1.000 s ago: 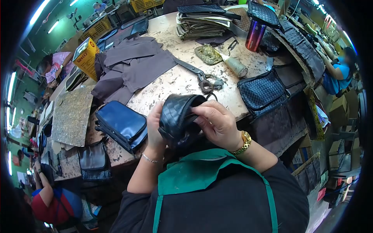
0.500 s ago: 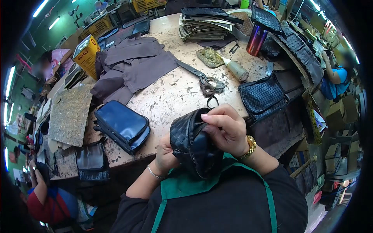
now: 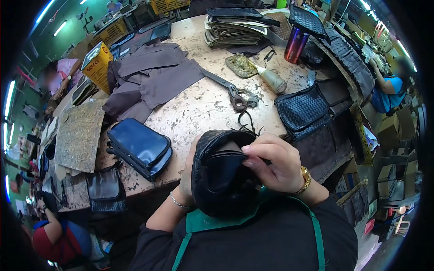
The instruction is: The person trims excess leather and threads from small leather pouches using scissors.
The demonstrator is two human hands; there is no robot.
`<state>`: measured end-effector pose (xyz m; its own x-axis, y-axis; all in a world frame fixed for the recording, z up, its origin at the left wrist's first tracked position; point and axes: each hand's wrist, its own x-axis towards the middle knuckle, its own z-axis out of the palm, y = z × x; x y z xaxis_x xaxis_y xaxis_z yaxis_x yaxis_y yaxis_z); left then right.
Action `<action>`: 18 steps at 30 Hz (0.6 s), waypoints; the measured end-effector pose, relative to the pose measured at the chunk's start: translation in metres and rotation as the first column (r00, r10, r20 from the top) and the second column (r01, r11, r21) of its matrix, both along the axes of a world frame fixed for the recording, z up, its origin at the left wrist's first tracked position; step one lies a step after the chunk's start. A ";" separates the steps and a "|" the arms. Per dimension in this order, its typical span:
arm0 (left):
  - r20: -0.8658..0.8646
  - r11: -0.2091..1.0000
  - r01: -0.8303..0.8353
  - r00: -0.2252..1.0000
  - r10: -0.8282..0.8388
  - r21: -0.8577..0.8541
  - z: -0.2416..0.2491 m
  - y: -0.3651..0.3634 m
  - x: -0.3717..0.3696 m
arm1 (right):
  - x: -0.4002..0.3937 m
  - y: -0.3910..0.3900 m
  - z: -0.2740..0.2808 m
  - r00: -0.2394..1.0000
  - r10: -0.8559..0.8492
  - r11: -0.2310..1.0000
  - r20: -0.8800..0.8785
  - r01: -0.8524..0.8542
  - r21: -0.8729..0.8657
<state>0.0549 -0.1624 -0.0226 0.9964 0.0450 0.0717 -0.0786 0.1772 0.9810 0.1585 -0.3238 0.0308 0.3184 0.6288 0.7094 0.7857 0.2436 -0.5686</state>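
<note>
A black zippered pouch [image 3: 221, 176] is held up near my chest, its mouth open upward with the dark lining showing. My left hand [image 3: 186, 174] wraps round its left side, the fingers mostly hidden behind it. With thumb and forefinger my right hand [image 3: 275, 165] pinches the edge of the inner lining at the right of the opening. Thin black cords [image 3: 246, 122] lie just beyond the pouch. Further up the table are large scissors [image 3: 230, 88]. A blue pouch [image 3: 140, 142] lies to the left, a black woven pouch [image 3: 303, 110] to the right.
On the worn table [image 3: 181, 108] are dark fabric pieces [image 3: 162, 81], a cone-shaped bottle [image 3: 272, 81], a glue-crusted pad [image 3: 241, 66], a stack of sheets [image 3: 235, 34], a tumbler [image 3: 296, 45] and a yellow box [image 3: 97, 67]. Other people work at both sides.
The pouch has turned and opened wider, so its inside now shows. My right hand has shifted slightly right and down, still pinching the edge. More of the cords is visible.
</note>
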 end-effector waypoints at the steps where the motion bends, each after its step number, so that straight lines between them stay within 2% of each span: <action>1: 0.016 1.000 -0.008 1.000 0.008 0.029 0.000 0.000 -0.001 | -0.004 0.000 0.001 0.998 -0.049 0.997 0.049 0.047 0.054; 3: 0.030 0.998 -0.015 0.999 0.013 0.060 0.002 -0.003 -0.003 | -0.005 0.001 0.001 0.990 -0.103 0.990 0.093 0.092 0.111; 5: -0.028 0.993 -0.099 0.995 0.098 -0.057 0.012 -0.011 -0.007 | -0.004 0.001 0.001 0.958 -0.187 0.976 0.218 0.157 0.148; 9: -0.131 0.990 -0.139 0.982 0.138 0.001 0.022 -0.008 -0.013 | -0.007 -0.002 0.001 0.986 -0.106 0.989 0.129 0.091 0.115; 10: 0.119 0.951 -0.139 0.987 0.110 0.276 0.027 -0.006 -0.009 | -0.007 -0.003 0.002 0.987 -0.069 0.991 0.147 0.051 0.123; 11: 0.344 0.831 -0.197 0.939 0.007 0.520 0.029 -0.004 -0.006 | -0.006 -0.003 0.002 0.985 -0.032 0.991 0.168 0.010 0.132; 12: 0.344 0.831 -0.198 0.939 0.008 0.521 0.029 -0.007 -0.007 | -0.006 -0.002 0.002 0.985 -0.031 0.991 0.167 0.009 0.132; 13: 0.095 0.970 -0.075 0.994 0.054 0.233 0.029 -0.011 -0.007 | -0.007 0.000 0.000 0.991 -0.008 0.993 0.134 -0.008 0.118; 14: -0.160 0.994 -0.025 0.987 0.009 -0.105 0.029 -0.013 -0.006 | -0.007 0.002 -0.002 0.995 0.013 0.994 0.102 -0.024 0.105; 15: -0.157 0.994 -0.021 0.988 0.005 -0.103 0.026 -0.011 -0.005 | -0.008 0.004 -0.004 0.994 0.009 0.994 0.105 -0.020 0.106; 17: 0.029 0.958 0.018 0.999 -0.028 0.286 0.017 -0.006 -0.002 | -0.012 0.005 -0.008 0.989 0.042 0.997 0.142 -0.052 0.065; 18: 0.030 0.959 0.017 0.999 -0.027 0.283 0.018 -0.006 -0.002 | -0.013 0.005 -0.008 0.989 0.043 0.997 0.143 -0.053 0.063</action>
<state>0.0528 -0.1680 -0.0048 0.9937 -0.0038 0.1116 -0.1114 -0.1053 0.9882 0.1453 -0.3190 0.0224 0.1825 0.5909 0.7859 0.8436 0.3165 -0.4338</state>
